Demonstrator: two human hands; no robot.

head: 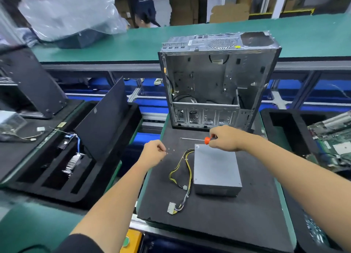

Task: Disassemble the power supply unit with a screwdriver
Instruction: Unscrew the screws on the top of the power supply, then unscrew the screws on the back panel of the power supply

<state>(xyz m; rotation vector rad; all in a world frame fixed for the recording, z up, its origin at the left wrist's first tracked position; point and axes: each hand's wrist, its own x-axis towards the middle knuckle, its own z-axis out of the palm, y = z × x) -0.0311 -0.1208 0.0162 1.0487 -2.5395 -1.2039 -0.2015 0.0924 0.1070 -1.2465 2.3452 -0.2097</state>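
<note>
light: bright, even overhead | shadows: soft | edges: wide-angle bending, blurred | centre: sharp

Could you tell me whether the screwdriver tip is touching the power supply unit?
No, the screwdriver held by the right hand lies level beyond the power supply unit, its tip pointing left over the mat.

Black foam mat (pixel 247 211) on your green bench (pixel 286 205), loaded with PSU parts.

On the mat you've got the grey power supply unit (pixel 215 169) lying flat near the middle, its yellow-black cable bundle (pixel 182 169) trailing off its left side down to a white connector (pixel 171 208). A few tiny screws (pixel 170 151) sit left of the unit's far corner. The open computer case (pixel 214 85) stands upright at the mat's far edge. To your left a second black foam tray (pixel 47 176) rests on the bench; another (pixel 284 127) to your right.
</note>
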